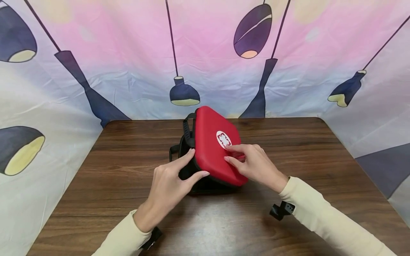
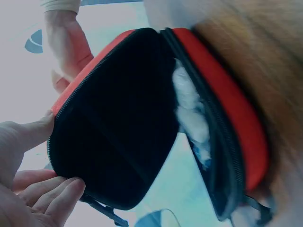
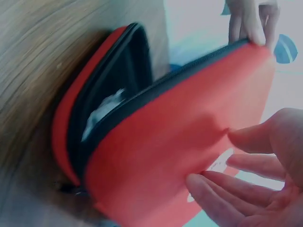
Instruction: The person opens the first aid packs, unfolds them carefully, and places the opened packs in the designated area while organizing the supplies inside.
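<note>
Lid [image 1: 209, 142] pinched by left hand [image 1: 169, 183], touched by spread right hand [image 1: 256, 164]; white contents [image 2: 191, 113] in wrist views only

Tbl [image 1: 213, 222] glare, wrist pics blurry (bluish)

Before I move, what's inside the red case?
The red case holds whitish contents, with some blue, in its lower half; black lining shows under the raised lid. The lid and lower half hide the rest; I cannot identify the items.
</note>
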The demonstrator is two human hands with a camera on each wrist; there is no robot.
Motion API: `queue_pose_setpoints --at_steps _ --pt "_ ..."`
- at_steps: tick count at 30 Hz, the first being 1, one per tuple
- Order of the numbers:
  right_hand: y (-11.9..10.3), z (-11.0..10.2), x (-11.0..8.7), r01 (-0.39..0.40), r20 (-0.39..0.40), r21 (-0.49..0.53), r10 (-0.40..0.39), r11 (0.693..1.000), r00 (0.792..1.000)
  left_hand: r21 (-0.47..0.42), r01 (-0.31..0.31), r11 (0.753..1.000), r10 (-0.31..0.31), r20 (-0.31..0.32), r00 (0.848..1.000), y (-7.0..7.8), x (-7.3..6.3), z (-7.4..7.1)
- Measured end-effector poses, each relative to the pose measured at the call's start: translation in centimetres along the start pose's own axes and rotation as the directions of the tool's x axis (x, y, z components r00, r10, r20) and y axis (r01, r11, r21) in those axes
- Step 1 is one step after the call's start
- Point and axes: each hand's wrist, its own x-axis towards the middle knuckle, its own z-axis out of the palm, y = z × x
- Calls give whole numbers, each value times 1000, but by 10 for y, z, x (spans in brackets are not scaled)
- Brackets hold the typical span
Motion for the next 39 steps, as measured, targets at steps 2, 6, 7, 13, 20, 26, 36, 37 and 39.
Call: queue_pose_setpoints --at_steps 2,6,7,13,20,26,36,37,39 --pt "-8 -3 0 7 -17 7 -7 1000 1000 -29 -27 999 27 2 1000 4 5 4" --pt "-24 -11 -2 -10 -31 12 11 1000 999 -83 -69 994 70 7 998 11 16 10" --pt "-28 -14 -2 -14 -35 4 14 1000 999 -92 -77 993 78 5 997 12 18 12" --pt "-41 -24 -2 10 -63 -78 -15 997 998 -136 -115 984 120 26 992 20 30 17" --pt "-39 -30 -7 -6 -95 -20 4 1000 995 -198 -118 973 138 93 986 22 38 20" --pt "-31 -38 -16 -2 -157 91 16 996 988 -199 -84 976 101 78 992 12 36 14" --pt "-13 -49 -33 -56 -252 171 99 984 963 70 233 970 -243 227 943 -27 19 -11" --pt "-11 -49 -35 -62 -258 170 105 984 960 109 255 961 -275 253 928 -33 17 -12" --pt "-7 -50 -39 -68 -273 166 112 984 955 176 288 941 -330 304 894 -45 11 -12"
